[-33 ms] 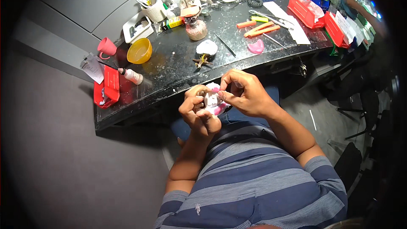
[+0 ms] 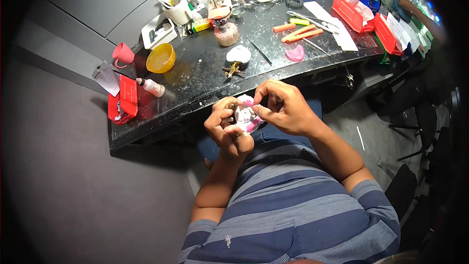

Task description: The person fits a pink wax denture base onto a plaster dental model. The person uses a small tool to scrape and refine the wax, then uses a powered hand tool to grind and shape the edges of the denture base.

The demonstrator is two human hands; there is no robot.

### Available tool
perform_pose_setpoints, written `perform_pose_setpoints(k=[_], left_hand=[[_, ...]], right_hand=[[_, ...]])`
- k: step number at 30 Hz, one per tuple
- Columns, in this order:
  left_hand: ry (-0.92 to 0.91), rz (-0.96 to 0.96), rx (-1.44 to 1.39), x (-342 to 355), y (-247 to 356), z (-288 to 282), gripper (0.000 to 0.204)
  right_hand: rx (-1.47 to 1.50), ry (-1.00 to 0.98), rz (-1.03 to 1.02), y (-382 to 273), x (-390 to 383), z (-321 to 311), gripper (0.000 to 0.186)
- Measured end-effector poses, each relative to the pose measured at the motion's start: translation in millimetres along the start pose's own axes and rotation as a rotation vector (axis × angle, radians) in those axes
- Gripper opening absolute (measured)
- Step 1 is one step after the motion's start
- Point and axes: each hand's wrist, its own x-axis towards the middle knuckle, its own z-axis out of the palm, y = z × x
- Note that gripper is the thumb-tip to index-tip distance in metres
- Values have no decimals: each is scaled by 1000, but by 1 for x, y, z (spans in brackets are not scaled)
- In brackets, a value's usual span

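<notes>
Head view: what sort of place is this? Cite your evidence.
Probably a dental workshop: the left hand holds a white-and-pink model; a curved pink piece and slim dark tool lie on the black workbench.

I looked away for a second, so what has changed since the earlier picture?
Very little: the left hand and the white-and-pink dental model it holds have shifted, at most, a trace to the left. I see nothing newly grasped or released. The right hand stays with its fingertips at the model; the yellow bowl and pink cup stay put.
</notes>
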Motion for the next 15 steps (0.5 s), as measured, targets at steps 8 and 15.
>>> perform_pose_setpoints(k=[8,15], left_hand=[[16,-389,-184,3,7,0,77],[-100,-556,-300,2,8,-3,87]], right_hand=[[-215,-173,-263,-16,-16,-3,32],[-144,-251,-192,-5,-15,-4,23]])
